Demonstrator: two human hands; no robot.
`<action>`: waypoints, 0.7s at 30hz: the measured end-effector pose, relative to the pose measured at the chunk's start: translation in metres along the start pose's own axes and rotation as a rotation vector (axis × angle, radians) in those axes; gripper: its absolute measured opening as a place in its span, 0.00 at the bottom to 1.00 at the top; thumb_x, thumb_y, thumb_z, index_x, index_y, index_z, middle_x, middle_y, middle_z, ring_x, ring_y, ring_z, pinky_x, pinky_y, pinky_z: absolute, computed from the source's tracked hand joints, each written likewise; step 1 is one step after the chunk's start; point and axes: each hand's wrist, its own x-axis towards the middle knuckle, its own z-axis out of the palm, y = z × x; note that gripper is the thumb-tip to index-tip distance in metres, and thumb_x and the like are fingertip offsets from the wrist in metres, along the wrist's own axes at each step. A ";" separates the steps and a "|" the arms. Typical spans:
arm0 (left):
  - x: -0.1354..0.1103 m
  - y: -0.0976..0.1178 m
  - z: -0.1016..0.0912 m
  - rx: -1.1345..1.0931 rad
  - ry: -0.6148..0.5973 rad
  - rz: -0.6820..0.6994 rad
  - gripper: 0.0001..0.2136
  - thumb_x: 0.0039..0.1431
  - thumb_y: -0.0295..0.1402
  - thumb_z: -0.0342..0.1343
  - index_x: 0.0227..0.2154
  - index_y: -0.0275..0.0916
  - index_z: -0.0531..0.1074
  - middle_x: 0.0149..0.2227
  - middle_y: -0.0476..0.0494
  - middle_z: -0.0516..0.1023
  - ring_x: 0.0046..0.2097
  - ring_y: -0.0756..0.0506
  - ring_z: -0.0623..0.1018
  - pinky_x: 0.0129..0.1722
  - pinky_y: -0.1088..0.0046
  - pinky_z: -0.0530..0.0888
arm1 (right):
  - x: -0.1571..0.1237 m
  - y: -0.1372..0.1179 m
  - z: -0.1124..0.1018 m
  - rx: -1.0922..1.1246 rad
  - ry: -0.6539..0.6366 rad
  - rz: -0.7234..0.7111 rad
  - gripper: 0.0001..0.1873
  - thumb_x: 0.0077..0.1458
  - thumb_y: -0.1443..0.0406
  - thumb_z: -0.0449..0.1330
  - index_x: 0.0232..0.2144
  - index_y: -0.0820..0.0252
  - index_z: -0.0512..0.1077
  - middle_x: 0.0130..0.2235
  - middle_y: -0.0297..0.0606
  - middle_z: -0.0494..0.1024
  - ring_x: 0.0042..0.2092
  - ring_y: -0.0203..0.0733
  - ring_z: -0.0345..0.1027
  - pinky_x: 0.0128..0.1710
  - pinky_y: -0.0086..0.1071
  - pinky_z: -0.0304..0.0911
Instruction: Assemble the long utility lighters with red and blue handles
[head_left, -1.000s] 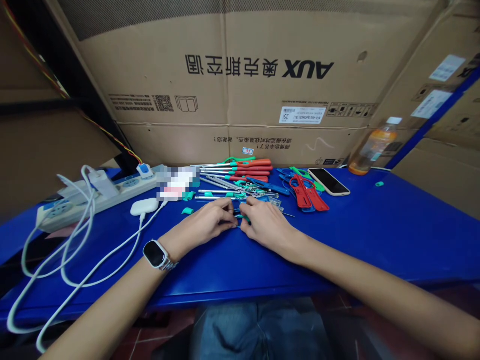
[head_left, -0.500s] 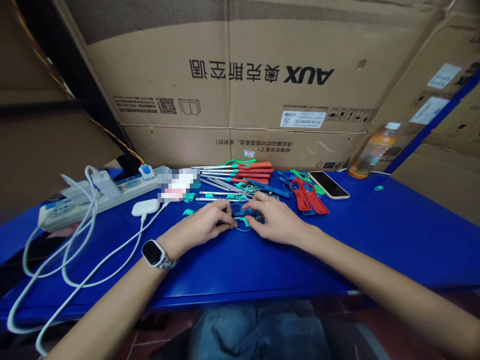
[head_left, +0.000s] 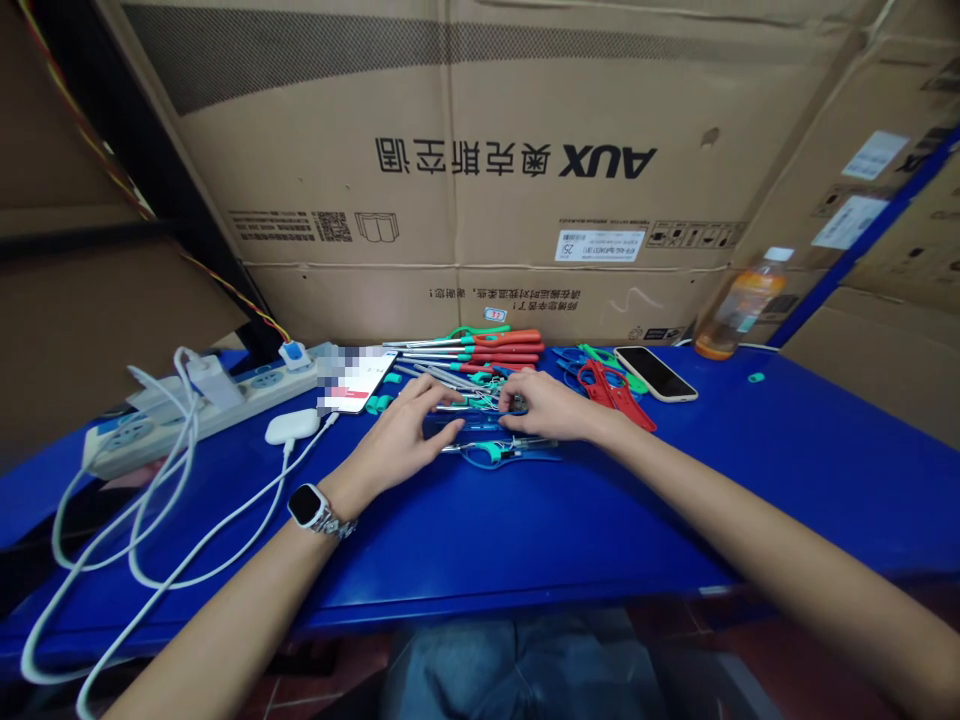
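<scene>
My left hand [head_left: 409,425] is open, thumb and fingers apart, at the left end of a blue plastic handle piece [head_left: 480,424]. Across from it, my right hand [head_left: 551,403] has curled fingers with thumb and fingertips close together at the piece's right end; what they pinch is too small to make out. Nearer to me lies an assembly of a blue shell, a green trigger [head_left: 493,452] and a metal rod. Behind the hands is a pile of long-nosed lighters with red handles [head_left: 506,347] and metal tubes, plus small loose parts, partly hidden by my fingers.
Red handle shells [head_left: 611,393] lie right of my right hand, beside a phone [head_left: 656,373] and a bottle [head_left: 742,305]. At left are another phone [head_left: 367,385], small green parts [head_left: 380,404], a white case [head_left: 292,427], cables and a power strip [head_left: 217,400]. A cardboard box [head_left: 480,200] stands behind.
Both hands have moved off the green-trigger assembly, which now lies uncovered in front. My left hand has opened; my right hand has shifted slightly back with its fingers curled.
</scene>
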 end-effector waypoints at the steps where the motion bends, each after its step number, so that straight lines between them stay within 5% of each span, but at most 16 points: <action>1: 0.000 0.001 0.000 0.000 0.029 -0.005 0.12 0.65 0.38 0.53 0.47 0.39 0.71 0.47 0.41 0.71 0.49 0.41 0.72 0.47 0.64 0.72 | -0.003 -0.001 -0.001 0.015 0.018 -0.011 0.01 0.53 0.68 0.61 0.31 0.61 0.73 0.34 0.35 0.77 0.37 0.39 0.67 0.38 0.30 0.56; 5: 0.001 0.007 0.001 -0.057 0.047 -0.017 0.14 0.67 0.40 0.51 0.51 0.41 0.72 0.48 0.42 0.74 0.48 0.42 0.74 0.44 0.67 0.73 | -0.021 -0.008 -0.006 -0.010 0.107 -0.028 0.04 0.59 0.67 0.55 0.36 0.59 0.69 0.33 0.34 0.75 0.33 0.37 0.64 0.36 0.30 0.54; 16: 0.004 0.002 0.001 -0.191 -0.089 0.098 0.13 0.66 0.36 0.53 0.48 0.41 0.78 0.36 0.44 0.82 0.39 0.43 0.75 0.44 0.64 0.71 | -0.052 -0.009 0.004 0.091 0.149 -0.002 0.15 0.64 0.58 0.54 0.48 0.58 0.72 0.45 0.41 0.78 0.45 0.44 0.68 0.47 0.40 0.60; 21: 0.000 0.005 0.002 -0.123 -0.106 0.064 0.16 0.63 0.38 0.56 0.51 0.42 0.74 0.44 0.41 0.79 0.44 0.42 0.75 0.46 0.62 0.72 | -0.057 -0.003 0.005 0.150 0.195 -0.067 0.15 0.66 0.57 0.54 0.47 0.59 0.73 0.46 0.42 0.78 0.49 0.44 0.70 0.50 0.39 0.62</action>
